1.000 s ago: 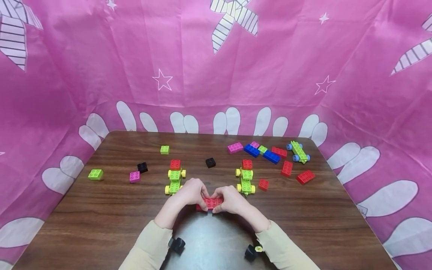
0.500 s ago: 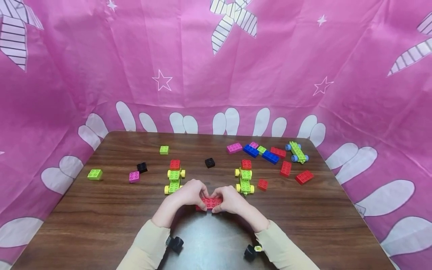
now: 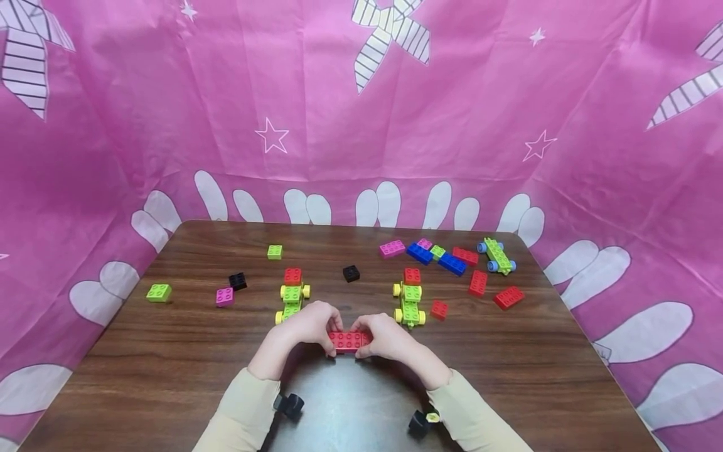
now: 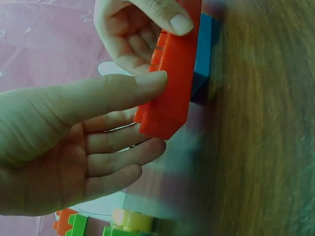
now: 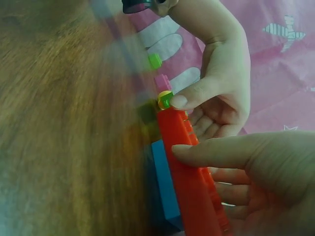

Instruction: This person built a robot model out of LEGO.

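A red toy building brick (image 3: 346,341), studs up, lies in front of me between both hands, with a seam across the red near its right end. Under it sits a blue brick (image 4: 204,59), seen in both wrist views and set in from the red one's left end. My left hand (image 3: 315,326) holds the left end, thumb (image 4: 147,83) on the near side and fingers on the far side. The right end is pinched by my right hand (image 3: 384,339), its thumb (image 5: 184,152) flat against the near face and its fingers partly hidden behind the studs.
Two green wheeled bases with yellow wheels and red bricks, one left (image 3: 292,294) and one right (image 3: 411,294), stand beyond the hands. A blue-wheeled green base (image 3: 498,256) lies far right, near loose red bricks (image 3: 477,283) and blue bricks (image 3: 420,253). A black brick (image 3: 351,273) sits mid-table.
My left hand has slid a little left along the red brick, so more of its studs show between the hands. The right hand has hardly moved.
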### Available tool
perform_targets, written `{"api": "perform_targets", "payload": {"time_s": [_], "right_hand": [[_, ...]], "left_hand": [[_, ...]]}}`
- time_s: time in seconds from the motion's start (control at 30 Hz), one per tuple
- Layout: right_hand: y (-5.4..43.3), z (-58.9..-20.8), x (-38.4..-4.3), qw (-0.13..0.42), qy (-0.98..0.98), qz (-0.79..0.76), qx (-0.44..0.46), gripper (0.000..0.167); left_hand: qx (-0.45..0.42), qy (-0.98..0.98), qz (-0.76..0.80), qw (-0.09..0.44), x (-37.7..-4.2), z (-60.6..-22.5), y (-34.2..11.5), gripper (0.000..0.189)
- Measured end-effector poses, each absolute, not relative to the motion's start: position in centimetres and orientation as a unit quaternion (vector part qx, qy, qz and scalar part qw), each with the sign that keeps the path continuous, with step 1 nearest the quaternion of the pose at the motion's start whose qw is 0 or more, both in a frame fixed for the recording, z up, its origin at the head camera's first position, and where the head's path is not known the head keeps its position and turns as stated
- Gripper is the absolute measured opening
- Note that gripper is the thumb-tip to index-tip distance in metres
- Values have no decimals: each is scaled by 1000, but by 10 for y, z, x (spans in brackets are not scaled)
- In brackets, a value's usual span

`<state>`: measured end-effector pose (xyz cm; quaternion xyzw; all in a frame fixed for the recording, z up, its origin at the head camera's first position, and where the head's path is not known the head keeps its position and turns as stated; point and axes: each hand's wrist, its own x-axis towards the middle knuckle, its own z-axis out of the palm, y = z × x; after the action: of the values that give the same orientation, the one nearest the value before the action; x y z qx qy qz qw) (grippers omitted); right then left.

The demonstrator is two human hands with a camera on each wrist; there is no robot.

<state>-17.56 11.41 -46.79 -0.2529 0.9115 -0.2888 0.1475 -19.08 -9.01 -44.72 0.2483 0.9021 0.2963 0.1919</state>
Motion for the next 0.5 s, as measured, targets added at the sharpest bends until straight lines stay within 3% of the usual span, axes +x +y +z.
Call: {"api": "perform_targets", "payload": {"time_s": [0.17,0.5], "right_hand": [[108,-467,-175,157,913,-276,-257,47],[93,-474,-177,133,912,-271,-276,42]], "left_hand": [[227,908,288,201,-190,-444,-94,34],[223,910,287,201,-190,-444,-96,29]]}}
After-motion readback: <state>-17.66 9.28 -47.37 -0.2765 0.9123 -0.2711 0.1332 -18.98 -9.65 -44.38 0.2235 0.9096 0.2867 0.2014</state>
